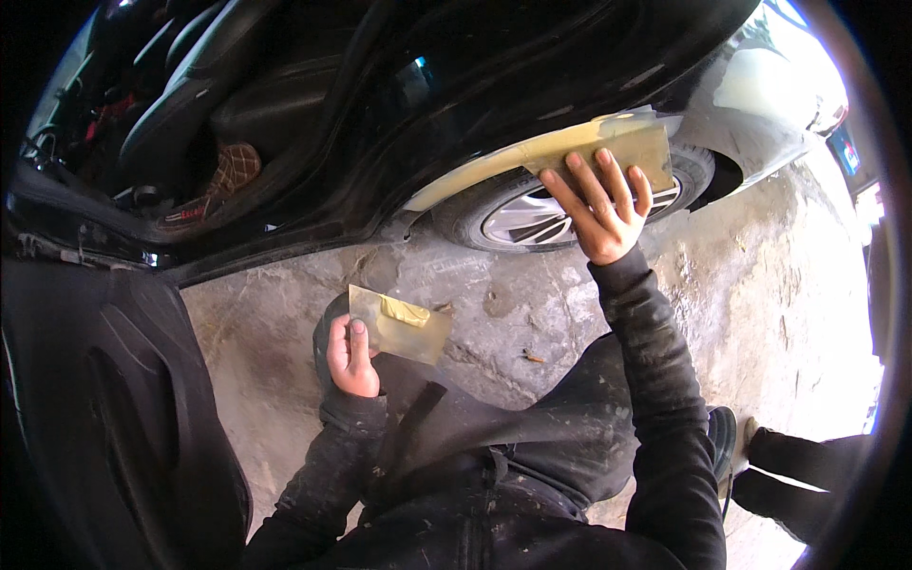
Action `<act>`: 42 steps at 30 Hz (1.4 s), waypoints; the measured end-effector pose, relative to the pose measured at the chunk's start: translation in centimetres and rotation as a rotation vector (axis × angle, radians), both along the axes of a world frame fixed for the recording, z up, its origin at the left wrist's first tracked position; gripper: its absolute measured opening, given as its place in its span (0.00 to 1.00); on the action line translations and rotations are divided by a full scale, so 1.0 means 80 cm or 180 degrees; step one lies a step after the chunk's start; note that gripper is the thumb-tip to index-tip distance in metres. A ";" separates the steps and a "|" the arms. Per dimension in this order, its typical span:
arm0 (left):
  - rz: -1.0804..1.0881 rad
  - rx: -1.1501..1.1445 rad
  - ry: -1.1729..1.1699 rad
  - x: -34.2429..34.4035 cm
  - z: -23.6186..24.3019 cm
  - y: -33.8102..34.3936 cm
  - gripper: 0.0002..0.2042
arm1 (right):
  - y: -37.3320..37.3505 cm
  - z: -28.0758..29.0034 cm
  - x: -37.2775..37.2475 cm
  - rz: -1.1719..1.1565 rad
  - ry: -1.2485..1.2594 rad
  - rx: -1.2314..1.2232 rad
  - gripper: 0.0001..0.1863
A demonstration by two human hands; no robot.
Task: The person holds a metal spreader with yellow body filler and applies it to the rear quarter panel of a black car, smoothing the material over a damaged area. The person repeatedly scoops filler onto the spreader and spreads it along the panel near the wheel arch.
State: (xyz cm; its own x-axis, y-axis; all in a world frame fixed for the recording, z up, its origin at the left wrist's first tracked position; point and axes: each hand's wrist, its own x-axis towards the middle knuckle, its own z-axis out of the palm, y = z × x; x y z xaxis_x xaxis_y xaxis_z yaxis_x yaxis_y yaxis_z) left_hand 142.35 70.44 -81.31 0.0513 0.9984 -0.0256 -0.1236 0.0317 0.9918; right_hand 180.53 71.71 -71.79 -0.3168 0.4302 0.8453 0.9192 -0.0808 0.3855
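Observation:
My right hand (603,209) holds a thin translucent spreader (646,142) flat against a band of pale yellow filler (461,179) on the black car's wheel arch, its fingers slightly spread over the sheet. Below and to the left, my left hand (351,366) grips a second translucent spreader (408,347) by its left edge, thumb on top, with a smear of yellow putty (404,312) on it. The alloy wheel (513,223) sits under the arch, partly hidden by my right hand.
An open car door (104,399) fills the left, with the dark cabin (275,95) above it. Pale bodywork (765,85) continues upper right. My bent legs are over the stained concrete floor (760,237), where a small brownish object (532,357) lies. Another person's dark-trousered legs (798,484) are at lower right.

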 end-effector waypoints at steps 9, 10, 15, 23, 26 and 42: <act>-0.0092 0.0059 0.0185 -0.005 0.002 0.002 0.13 | 0.004 -0.007 -0.043 0.0177 0.0076 0.0104 0.23; -0.0086 0.0082 0.0205 -0.004 0.003 0.001 0.13 | 0.010 -0.006 -0.047 0.0165 0.0052 0.0119 0.24; -0.0017 -0.0055 0.0028 -0.001 0.007 -0.001 0.12 | 0.032 -0.012 -0.046 0.0230 0.0003 0.0207 0.26; 0.0059 -0.0005 0.0311 -0.010 0.002 0.001 0.12 | 0.013 -0.036 -0.045 0.0100 0.0010 0.0072 0.23; 0.0069 -0.0015 0.0293 -0.010 0.001 0.000 0.13 | 0.006 -0.037 -0.063 0.0201 0.0032 0.0050 0.21; 0.0019 0.0164 0.0450 -0.020 -0.001 -0.005 0.13 | 0.037 -0.070 -0.077 0.0184 -0.0128 -0.0114 0.25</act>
State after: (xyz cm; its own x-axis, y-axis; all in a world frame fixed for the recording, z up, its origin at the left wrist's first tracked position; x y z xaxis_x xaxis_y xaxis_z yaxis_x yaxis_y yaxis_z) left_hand 140.79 70.03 -81.40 0.0449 0.9988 0.0190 0.0175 -0.0198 0.9997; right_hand 174.34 74.63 -77.42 -0.3753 0.4399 0.8159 0.9056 -0.0136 0.4239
